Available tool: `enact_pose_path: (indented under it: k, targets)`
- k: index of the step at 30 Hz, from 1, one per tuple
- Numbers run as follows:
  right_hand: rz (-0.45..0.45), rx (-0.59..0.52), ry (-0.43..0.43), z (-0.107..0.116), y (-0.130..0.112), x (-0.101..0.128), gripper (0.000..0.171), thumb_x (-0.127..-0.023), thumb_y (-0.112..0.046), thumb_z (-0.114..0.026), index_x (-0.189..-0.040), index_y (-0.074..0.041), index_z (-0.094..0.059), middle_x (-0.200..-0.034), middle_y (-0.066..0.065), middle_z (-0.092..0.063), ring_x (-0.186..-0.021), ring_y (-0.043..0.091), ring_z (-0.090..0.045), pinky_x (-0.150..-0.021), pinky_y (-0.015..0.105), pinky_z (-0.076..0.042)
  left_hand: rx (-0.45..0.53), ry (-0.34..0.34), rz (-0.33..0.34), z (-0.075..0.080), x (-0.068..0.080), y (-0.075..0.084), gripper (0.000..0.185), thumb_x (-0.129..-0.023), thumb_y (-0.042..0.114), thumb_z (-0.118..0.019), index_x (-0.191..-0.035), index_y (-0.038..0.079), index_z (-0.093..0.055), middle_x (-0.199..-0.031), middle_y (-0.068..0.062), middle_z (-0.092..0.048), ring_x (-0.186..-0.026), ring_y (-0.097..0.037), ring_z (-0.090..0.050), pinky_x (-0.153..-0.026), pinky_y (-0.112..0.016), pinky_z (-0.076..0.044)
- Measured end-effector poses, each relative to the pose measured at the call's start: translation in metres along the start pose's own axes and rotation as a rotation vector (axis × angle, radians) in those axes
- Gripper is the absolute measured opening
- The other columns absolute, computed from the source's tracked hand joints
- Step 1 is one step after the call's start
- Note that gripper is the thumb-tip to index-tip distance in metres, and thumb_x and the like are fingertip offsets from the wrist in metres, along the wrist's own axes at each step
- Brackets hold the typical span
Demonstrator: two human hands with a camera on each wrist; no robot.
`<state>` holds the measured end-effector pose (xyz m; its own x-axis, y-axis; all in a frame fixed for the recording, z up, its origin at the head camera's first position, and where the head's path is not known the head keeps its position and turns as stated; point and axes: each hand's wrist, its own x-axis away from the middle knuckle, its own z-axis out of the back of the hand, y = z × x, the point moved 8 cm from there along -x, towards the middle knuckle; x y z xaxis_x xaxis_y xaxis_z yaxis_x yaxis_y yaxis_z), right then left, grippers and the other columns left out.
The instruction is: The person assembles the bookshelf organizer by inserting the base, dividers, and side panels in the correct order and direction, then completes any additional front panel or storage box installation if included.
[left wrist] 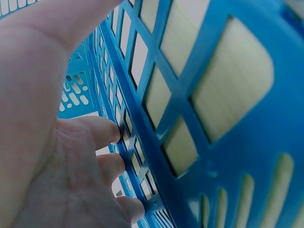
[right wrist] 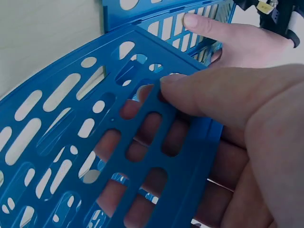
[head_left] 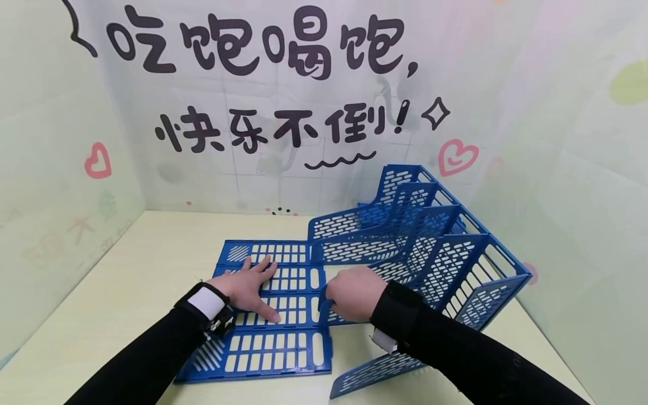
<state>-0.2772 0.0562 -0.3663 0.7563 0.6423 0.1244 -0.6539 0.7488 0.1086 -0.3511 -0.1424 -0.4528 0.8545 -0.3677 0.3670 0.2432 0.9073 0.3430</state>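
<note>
Both hands meet the blue panel [head_left: 283, 315]: left [head_left: 248, 289] flat, right [head_left: 354, 293] gripping.

Pale wood-grain tabletop [head_left: 152, 253] is seen across lower frame. Backdrop wall [head_left: 283, 169] w/ big black Chinese lettering [head_left: 258, 45] fills upper centre; a black squiggle [head_left: 340, 162] is drawn below it. Pink hearts are printed at mid-left [head_left: 98, 160] & centre-right [head_left: 457, 157]. Pale green side panels [head_left: 582, 197] are set left & right.

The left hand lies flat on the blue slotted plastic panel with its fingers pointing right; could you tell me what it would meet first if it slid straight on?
Probably the right hand, which pinches a blue perforated divider standing at the edge of the blue slotted plastic panel where the left hand rests; depth is unclear.
</note>
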Motion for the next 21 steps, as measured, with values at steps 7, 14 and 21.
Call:
enact_pose_path:
  k: [7, 14, 21]
  targets:
    - [-0.034, 0.026, 0.0, 0.001, 0.0, -0.003, 0.01, -0.103, -0.022, -0.079, -0.098, -0.016, -0.083, -0.078, -0.004, -0.072, -0.063, 0.011, -0.051, -0.062, 0.025, -0.042, -0.005, 0.004, -0.006, 0.0, -0.002, 0.0, 0.134, -0.077, 0.071, -0.091, -0.177, 0.016, -0.021, -0.187, -0.016, -0.003, -0.167, -0.059, 0.008, -0.12, -0.093, -0.008]
    - [-0.037, 0.1, -0.05, -0.002, -0.012, -0.002, 0.01, -0.104, -0.022, -0.077, -0.102, -0.015, -0.083, -0.081, -0.003, -0.07, -0.066, 0.011, -0.053, -0.064, 0.023, -0.048, -0.003, 0.003, -0.001, -0.001, -0.004, 0.0, 0.135, -0.076, 0.072, -0.091, -0.177, 0.016, -0.021, -0.187, -0.015, -0.002, -0.167, -0.059, 0.008, -0.12, -0.093, -0.006]
    - [0.008, 0.093, -0.067, -0.003, -0.018, -0.011, 0.013, -0.105, -0.029, -0.077, -0.102, -0.018, -0.081, -0.084, -0.005, -0.072, -0.068, 0.009, -0.055, -0.067, 0.022, -0.051, -0.003, 0.006, 0.011, 0.0, -0.003, 0.001, 0.134, -0.077, 0.071, -0.091, -0.177, 0.015, -0.022, -0.186, -0.017, -0.004, -0.166, -0.06, 0.008, -0.121, -0.092, -0.006]
